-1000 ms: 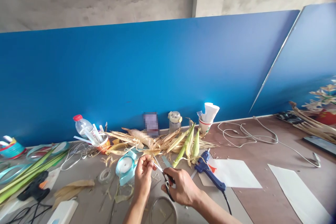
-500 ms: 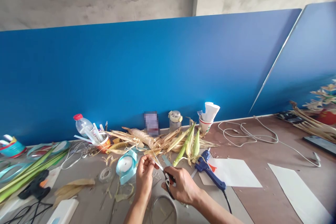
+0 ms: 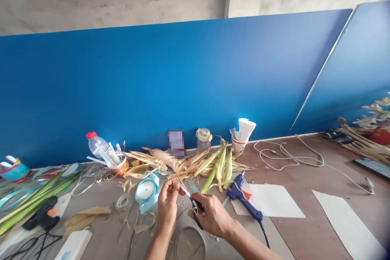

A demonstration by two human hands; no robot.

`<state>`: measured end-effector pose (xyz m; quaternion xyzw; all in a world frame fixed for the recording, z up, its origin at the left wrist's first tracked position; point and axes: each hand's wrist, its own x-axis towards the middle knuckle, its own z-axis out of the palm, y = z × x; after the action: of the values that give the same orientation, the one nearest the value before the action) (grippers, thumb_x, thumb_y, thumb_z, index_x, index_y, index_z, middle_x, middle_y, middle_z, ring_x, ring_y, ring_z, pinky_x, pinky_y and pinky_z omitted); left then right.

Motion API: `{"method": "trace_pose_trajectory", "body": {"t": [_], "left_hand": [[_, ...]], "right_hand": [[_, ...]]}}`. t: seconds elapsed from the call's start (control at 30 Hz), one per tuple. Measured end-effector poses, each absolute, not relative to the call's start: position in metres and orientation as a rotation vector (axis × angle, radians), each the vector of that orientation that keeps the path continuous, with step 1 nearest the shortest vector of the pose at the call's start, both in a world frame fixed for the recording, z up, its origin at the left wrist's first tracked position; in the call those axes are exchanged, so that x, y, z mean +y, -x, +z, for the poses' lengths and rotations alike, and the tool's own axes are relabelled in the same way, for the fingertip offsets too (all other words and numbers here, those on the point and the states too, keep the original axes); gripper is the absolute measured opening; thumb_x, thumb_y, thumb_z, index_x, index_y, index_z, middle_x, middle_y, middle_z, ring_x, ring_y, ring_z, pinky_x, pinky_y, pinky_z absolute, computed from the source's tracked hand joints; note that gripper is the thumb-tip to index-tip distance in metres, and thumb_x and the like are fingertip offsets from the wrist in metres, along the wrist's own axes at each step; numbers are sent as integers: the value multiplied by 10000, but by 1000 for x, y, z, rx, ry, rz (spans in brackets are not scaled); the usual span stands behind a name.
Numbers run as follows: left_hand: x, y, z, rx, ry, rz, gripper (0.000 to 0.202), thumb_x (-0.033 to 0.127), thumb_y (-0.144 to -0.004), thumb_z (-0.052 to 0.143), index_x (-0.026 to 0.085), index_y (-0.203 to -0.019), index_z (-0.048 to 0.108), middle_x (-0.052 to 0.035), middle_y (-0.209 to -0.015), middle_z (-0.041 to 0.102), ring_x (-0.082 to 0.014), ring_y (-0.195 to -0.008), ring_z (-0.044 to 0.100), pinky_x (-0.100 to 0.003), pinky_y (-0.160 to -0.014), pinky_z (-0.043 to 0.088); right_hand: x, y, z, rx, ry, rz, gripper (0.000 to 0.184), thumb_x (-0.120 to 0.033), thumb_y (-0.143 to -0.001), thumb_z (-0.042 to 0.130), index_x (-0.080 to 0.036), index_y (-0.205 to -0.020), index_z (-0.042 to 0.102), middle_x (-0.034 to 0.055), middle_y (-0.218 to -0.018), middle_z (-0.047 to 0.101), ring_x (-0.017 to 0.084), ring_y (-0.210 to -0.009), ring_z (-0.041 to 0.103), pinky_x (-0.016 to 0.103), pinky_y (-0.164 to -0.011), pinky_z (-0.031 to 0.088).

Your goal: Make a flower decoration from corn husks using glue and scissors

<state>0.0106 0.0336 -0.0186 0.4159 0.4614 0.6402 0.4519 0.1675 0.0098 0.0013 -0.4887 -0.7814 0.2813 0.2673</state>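
My right hand (image 3: pixel 213 215) is closed around the dark handles of a pair of scissors (image 3: pixel 185 188), whose blades point up and left. They reach to the fingertips of my left hand (image 3: pixel 168 201), which is pinched closed. What those fingers hold is too small to make out. Just beyond both hands lies a heap of dry corn husks (image 3: pixel 195 162), with greener husks (image 3: pixel 217 170) at its right side. Left of my left hand is a roll of light blue ribbon (image 3: pixel 145 190). Below the hands a round clear rim (image 3: pixel 190 243) shows on the table.
A blue glue gun (image 3: pixel 243 197) lies right of my hands, partly on white paper (image 3: pixel 277 201). A black glue gun (image 3: pixel 42 215) and a white box (image 3: pixel 74 245) are at left. Behind stand a bottle (image 3: pixel 96 144), a lidded jar (image 3: pixel 203 142) and a paper cup (image 3: pixel 239 145).
The scissors' handles look slightly different in my right fingers, while the blades stay by my left fingertips. Otherwise the hands and the things on the table keep their places.
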Motion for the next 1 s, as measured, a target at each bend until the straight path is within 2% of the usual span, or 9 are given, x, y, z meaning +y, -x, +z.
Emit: {"method": "trace_pose_trajectory", "body": {"t": [0.13,0.27,0.73,1.0], "left_hand": [[34,-8,-18,1264,-1103,1568,429,458,-698,647,172,-1018,641,-21,-623,629,-175,-602,582,-275,-600,442],[33,-6,-19,1330,-1169,1533,453,456,-735,609,174,-1090,616,-14,-626,629,-179,-616,578,-281,-625,438],[32,-7,-15,1372,-1173,1543,466,454,-726,614,178,-1101,620,-18,-652,625,-177,-628,573,-278,-638,449],[32,-4,-17,1388,-1238,1540,483,426,-756,594,183,-1173,592,-29,-673,641,-173,-633,576,-275,-646,459]], "right_hand": [[9,-167,2,-2117,1336,747,182,-234,-705,569,-205,-882,599,-13,-639,588,118,-574,518,186,-558,346],[9,-166,2,-2120,1355,735,180,-238,-705,583,-206,-881,602,-11,-639,594,120,-578,519,186,-550,335],[9,-166,-5,-2116,1320,738,143,-227,-721,584,-205,-862,592,-11,-652,606,115,-577,507,192,-550,315],[9,-166,-4,-2113,1315,757,96,-226,-725,578,-204,-819,585,-16,-637,586,108,-570,477,188,-545,304]]}}
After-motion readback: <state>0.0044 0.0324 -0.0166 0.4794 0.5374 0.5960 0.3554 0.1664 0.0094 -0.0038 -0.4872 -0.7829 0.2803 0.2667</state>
